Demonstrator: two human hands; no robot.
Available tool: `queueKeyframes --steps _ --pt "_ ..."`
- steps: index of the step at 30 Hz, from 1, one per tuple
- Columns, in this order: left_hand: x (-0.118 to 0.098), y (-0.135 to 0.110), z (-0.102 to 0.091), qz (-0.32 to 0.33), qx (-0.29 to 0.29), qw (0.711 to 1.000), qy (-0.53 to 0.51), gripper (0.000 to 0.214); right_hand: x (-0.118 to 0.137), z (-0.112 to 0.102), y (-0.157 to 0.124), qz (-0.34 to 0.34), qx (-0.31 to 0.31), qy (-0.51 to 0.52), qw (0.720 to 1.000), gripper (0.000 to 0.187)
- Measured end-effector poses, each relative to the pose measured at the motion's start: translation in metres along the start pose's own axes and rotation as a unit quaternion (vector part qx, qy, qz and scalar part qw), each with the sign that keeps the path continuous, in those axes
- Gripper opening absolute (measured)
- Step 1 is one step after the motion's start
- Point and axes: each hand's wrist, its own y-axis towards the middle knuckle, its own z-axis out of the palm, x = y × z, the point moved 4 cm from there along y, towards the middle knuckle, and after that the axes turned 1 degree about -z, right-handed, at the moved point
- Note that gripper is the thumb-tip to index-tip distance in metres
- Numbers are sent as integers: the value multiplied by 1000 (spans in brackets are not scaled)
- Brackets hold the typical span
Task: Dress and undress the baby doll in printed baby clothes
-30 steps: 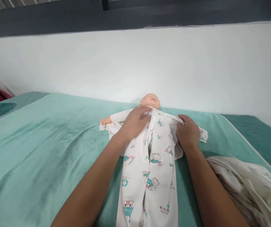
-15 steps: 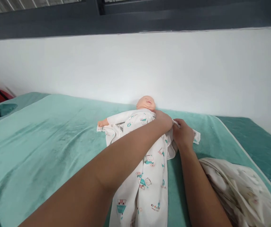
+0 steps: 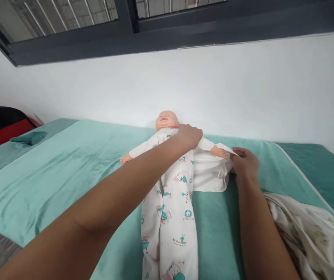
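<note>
A baby doll [image 3: 167,119] lies on its back, its head toward the wall, in a white long-sleeved top and white trousers [image 3: 178,198] printed with small cats. My left hand [image 3: 190,135] is closed at the doll's shoulder on the right side; its fingertips are partly hidden. Beyond it the doll's arm stretches out to the right, the small hand bare. Spread under that arm is a white baby shirt [image 3: 210,173]. My right hand [image 3: 246,163] pinches the shirt's edge just past the doll's hand.
A green padded mat [image 3: 82,155] lies under the doll, against a white wall [image 3: 111,89]. Crumpled pale cloth [image 3: 310,233] rests by my right forearm. At the far left is a black and red bag [image 3: 6,124]. A dark window frame [image 3: 161,37] runs above.
My right hand has drawn the shirt's edge outward to the right, and the doll's right-side hand now shows bare. My left hand stays by the shoulder. The view has shifted.
</note>
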Motion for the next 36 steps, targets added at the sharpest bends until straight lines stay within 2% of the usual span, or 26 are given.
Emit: queueKeyframes --steps 2,6,8,10,13,16,18,20,22,24,27,29,31,33,36 --pt "0 -2 0 2 7 1000 4 49 -5 -1 2 37 1 120 992 38" --pt "-7 1 6 21 9 1000 3 50 -7 -1 3 81 8 303 950 44" --pt "-12 5 14 31 4 999 -8 49 -8 -2 5 89 3 344 935 44" --pt "-17 11 22 39 -2 999 -25 47 -11 -3 9 94 -14 350 932 39" --pt "-26 17 34 42 -8 998 -51 42 -8 -4 12 59 -64 321 943 27" --pt "-35 8 35 60 -41 993 -97 37 15 1 1 -104 -89 196 971 20" --pt "-34 -8 33 76 -91 982 -150 33 35 16 -17 -203 -25 87 975 19" --pt "-19 -30 34 64 -160 962 -214 30 50 38 -40 -246 83 22 965 18" --pt "9 -53 43 15 -242 927 -285 28 60 58 -65 -259 185 10 948 21" --pt "42 -71 63 -39 -304 875 -373 27 68 74 -85 -269 255 12 929 26" --pt "77 -81 97 -55 -323 793 -513 25 75 87 -101 -272 310 7 911 33" --pt "86 -81 111 -59 -325 763 -555 25 76 89 -102 -260 329 2 908 37" --pt "85 -81 114 -53 -343 763 -545 23 76 90 -102 -242 342 -1 908 39" --pt "79 -82 110 -28 -378 780 -497 20 76 90 -102 -241 335 -5 911 39" --pt "69 -88 99 3 -448 809 -381 25 80 89 -107 -289 274 -18 917 35"
